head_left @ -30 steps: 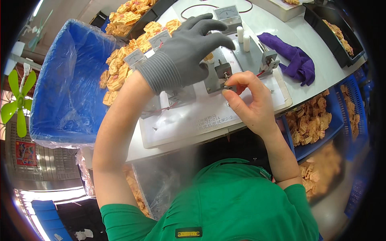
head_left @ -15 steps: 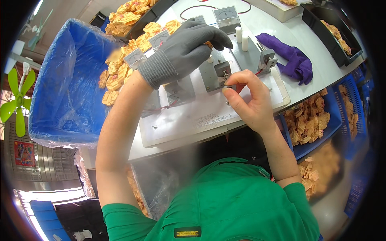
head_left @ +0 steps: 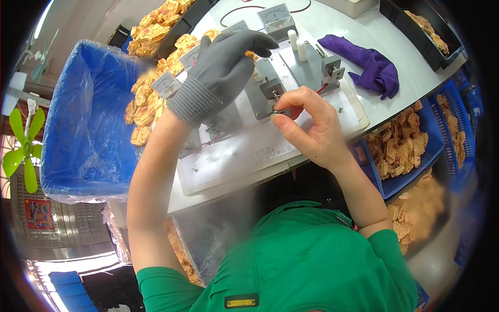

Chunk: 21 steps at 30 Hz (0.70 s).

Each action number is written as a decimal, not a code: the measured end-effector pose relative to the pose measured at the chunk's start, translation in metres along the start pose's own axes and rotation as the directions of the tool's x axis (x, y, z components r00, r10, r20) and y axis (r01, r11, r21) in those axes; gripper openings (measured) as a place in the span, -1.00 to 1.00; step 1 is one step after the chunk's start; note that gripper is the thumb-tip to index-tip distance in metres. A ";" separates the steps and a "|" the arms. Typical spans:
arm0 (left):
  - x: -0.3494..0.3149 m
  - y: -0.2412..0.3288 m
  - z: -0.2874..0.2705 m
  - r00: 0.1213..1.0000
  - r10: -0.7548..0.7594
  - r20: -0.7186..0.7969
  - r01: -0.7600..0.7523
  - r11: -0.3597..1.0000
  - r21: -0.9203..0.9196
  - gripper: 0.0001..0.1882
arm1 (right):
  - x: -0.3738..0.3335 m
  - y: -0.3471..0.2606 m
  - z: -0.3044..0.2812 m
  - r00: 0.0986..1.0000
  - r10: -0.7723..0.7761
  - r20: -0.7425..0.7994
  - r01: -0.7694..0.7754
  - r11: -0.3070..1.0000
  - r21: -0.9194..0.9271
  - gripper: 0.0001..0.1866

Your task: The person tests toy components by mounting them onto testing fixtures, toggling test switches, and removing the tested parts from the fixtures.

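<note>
My left hand (head_left: 221,73) wears a grey knit glove and reaches over the test fixture. Its fingers curl down around a yellow-orange plastic piece (head_left: 251,54), mostly hidden beneath them. My bare right hand (head_left: 312,127) has thumb and forefinger brought together at a small metal lever (head_left: 279,110) on the front of a grey fixture block (head_left: 257,101). Beside this block stands another grey block (head_left: 306,67) with two white posts (head_left: 297,46). Analog meters, one of them a clear-cased meter (head_left: 275,20), stand behind the blocks on a white base board (head_left: 228,169).
A plastic-lined blue bin (head_left: 88,125) is at left, next to heaped yellow pieces (head_left: 148,104). On the white table a purple cloth (head_left: 371,70) lies right of the fixture. A black tray (head_left: 423,36) sits far right, and a blue crate (head_left: 387,187) of pieces stands below.
The whole view has shifted slightly, so the fixture appears further left and higher. Both hands keep nearly the same places on it, the right still pinching at the lever.
</note>
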<state>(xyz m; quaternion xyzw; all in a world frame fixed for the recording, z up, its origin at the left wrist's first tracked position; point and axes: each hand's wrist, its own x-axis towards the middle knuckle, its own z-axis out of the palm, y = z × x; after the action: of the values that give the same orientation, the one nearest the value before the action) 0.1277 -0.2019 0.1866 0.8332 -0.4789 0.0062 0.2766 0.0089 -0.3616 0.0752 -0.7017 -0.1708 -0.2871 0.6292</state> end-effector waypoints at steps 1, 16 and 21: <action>0.002 -0.001 0.001 1.000 0.002 -0.003 -0.003 1.000 -0.031 -0.61 | 0.000 0.000 0.000 1.000 0.002 -0.003 -0.002 1.000 0.005 -0.84; 0.024 -0.009 -0.013 0.991 0.102 0.081 -0.113 0.984 0.137 -0.64 | -0.001 0.001 -0.001 1.000 -0.015 0.017 0.014 1.000 0.013 -0.81; 0.026 -0.010 -0.013 0.989 0.091 0.119 -0.113 0.976 0.184 -0.65 | -0.001 0.000 -0.002 1.000 -0.015 0.016 0.015 1.000 0.015 -0.79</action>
<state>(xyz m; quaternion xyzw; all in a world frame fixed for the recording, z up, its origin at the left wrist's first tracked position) 0.1533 -0.2127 0.1996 0.8292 -0.5327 0.0204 0.1682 0.0083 -0.3633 0.0747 -0.6981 -0.1832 -0.2847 0.6309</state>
